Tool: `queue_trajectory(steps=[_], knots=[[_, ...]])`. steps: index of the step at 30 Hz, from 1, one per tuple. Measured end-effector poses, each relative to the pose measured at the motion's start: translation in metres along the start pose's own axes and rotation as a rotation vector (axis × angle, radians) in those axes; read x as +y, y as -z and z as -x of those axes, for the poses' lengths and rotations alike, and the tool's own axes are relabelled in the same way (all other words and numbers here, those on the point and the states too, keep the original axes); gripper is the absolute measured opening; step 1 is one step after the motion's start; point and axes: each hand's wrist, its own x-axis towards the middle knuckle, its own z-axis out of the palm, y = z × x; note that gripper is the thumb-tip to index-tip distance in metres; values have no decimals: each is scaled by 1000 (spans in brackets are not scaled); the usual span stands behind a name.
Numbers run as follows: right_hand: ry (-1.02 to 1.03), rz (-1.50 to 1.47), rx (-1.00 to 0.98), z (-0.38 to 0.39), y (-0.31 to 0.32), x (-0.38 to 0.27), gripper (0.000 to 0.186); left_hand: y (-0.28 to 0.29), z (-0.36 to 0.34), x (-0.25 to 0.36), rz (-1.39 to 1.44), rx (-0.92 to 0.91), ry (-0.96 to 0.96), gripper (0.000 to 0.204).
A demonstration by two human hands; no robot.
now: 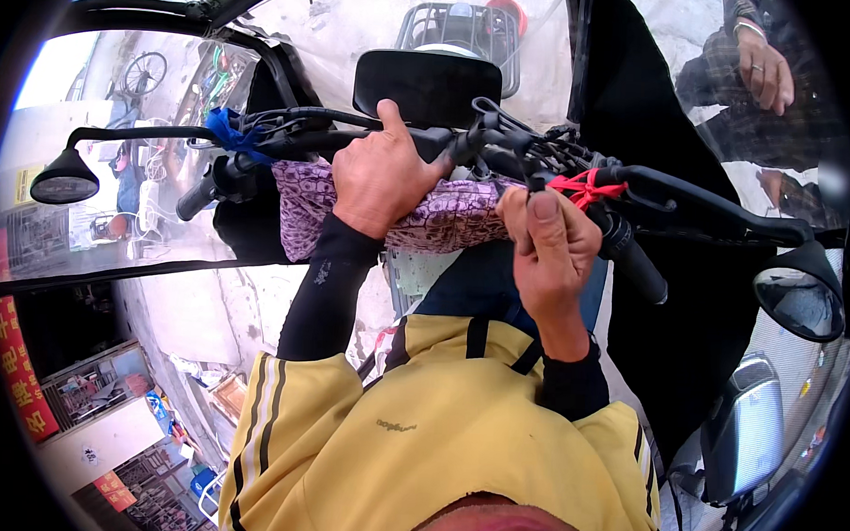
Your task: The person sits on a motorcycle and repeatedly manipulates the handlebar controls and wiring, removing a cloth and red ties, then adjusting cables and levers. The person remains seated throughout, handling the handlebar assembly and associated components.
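Dark handlebars (303, 145) of an electric bike or tricycle stretch across in front of me. My left hand (381, 175) lies closed over their middle, one finger pointing up toward a dark rectangular panel (427, 86); its other fingertips are mostly hidden. My right hand (557, 247) is closed in a pinch, thumb uppermost, beside bundled black cables (509, 142). A small dark piece shows at its fingertips, too little to name. Purple patterned cloth (450, 218) hangs below the bars, behind both hands. A red tie (589, 187) wraps the bar near my right hand.
Round-backed mirrors stand at the left (65, 180) and right (803, 293). Blue cloth (233, 132) is tied on the left bar. Clear sheeting and a black frame (143, 17) surround the front. Beyond them are a wire basket (456, 42) and, upper right, another person's hand (767, 76).
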Motion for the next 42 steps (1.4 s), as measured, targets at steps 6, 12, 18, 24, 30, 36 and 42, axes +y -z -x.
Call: queue_trajectory(steps=[6,12,18,24,30,36,42], knots=[[47,181,-24,2,-9,-9,42,-3,0,-7,73,-3,-51,80],[11,90,17,-34,-19,-23,44,-6,-1,-3,44,49,-34,76],[-18,188,66,0,-13,-14,42,4,-1,3,47,-14,16,74],[-65,167,32,-1,-33,-24,40,-26,10,4,327,367,-610,36],[-38,-23,-36,-28,-28,-16,44,-12,21,16,622,267,-794,25],[25,545,-163,-31,-33,-44,44,-36,17,27,634,356,-828,15],[26,385,-74,-3,-28,-56,41,-38,42,46,699,544,-827,21]])
